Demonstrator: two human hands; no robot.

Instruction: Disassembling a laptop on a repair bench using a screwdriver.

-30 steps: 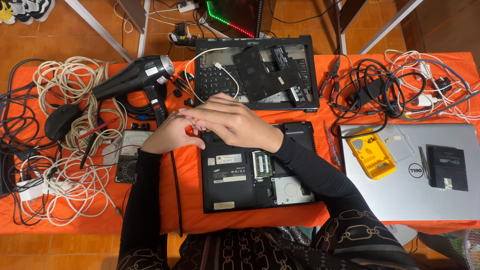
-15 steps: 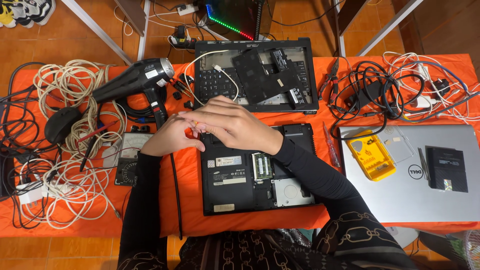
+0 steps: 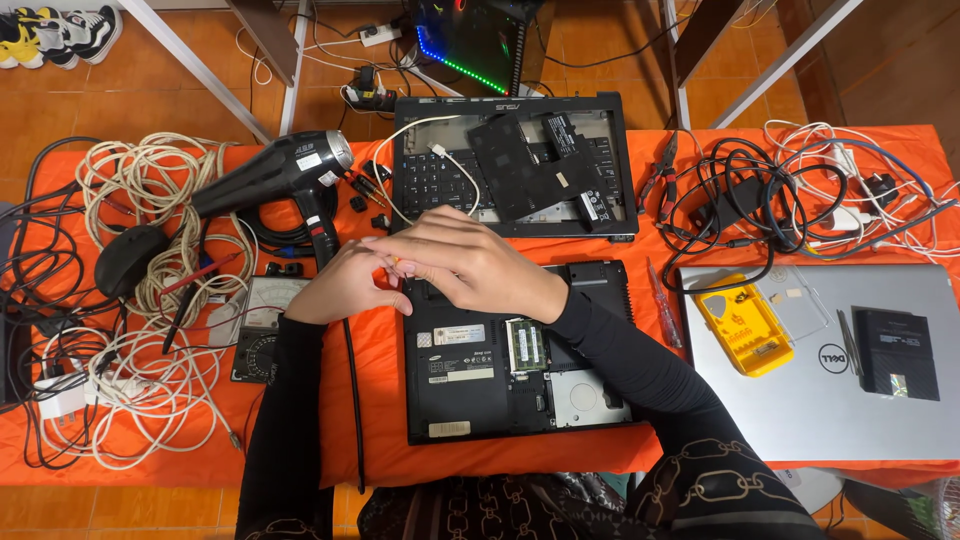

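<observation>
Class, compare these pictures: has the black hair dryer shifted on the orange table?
No. The black hair dryer keeps its place beside the coiled white cables and the open laptop.

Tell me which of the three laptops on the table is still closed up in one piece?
The silver laptop at the right edge, lid shut with a yellow tool case on it. The black one under the hands lies bottom-up with bays uncovered; the black one behind is a stripped keyboard shell.

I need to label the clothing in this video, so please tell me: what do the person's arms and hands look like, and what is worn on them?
Both arms are covered by long, close-fitting black sleeves that end at the wrists. The left hand and the right hand are bare: no gloves, and no rings or watch can be seen. Near the body the clothing is dark with a pale chain-link pattern.
</observation>
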